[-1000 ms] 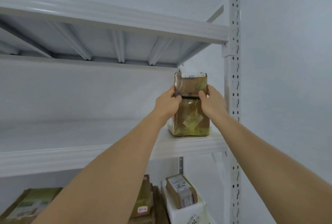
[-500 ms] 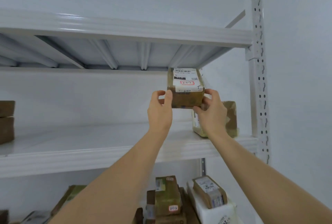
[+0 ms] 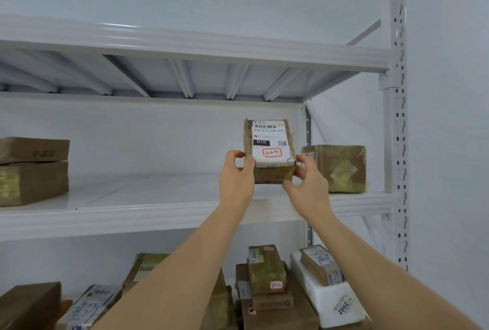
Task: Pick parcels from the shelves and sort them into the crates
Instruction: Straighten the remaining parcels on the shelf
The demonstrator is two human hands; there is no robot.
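Both hands raised before the middle shelf [image 3: 158, 197], a small brown parcel [image 3: 270, 155] held between them, clear of the shelf board, label side toward the camera. Left hand [image 3: 236, 178] fingers curled round its left edge; right hand [image 3: 309, 186] fingers pinch its lower right corner. Label carries a barcode, "010" and a red-boxed handwritten mark. Another taped box [image 3: 341, 168] sits at the shelf's right end; two stacked boxes [image 3: 31, 170] at the left edge. More parcels [image 3: 267, 276] lie on the shelf below

Parcel [image 3: 270, 152] now off lower box [image 3: 341, 168].
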